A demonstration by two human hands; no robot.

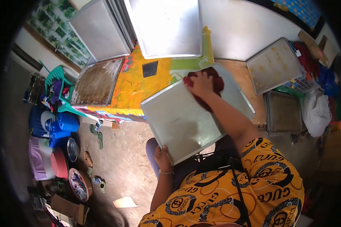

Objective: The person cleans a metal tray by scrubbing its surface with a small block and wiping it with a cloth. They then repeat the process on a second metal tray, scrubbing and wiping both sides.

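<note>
A flat metal baking tray (180,117) with a raised rim lies tilted across my lap and the table edge. My left hand (163,159) grips its near left corner, thumb on the rim and the other fingers mostly hidden. On the far part of the tray, my right hand (201,84) presses a bunched dark red cloth (217,81), fingers curled over it. Another metal tray (236,90) shows just to the right, partly covered by the cloth, my forearm and the first tray.
A large shiny tray (168,28) stands upright at the table's back. A browned tray (96,83) lies on the orange tablecloth (140,89). More trays (284,112) are stacked at right, below a stained tray (274,64). A green chair (60,77), basins and sandals are at left.
</note>
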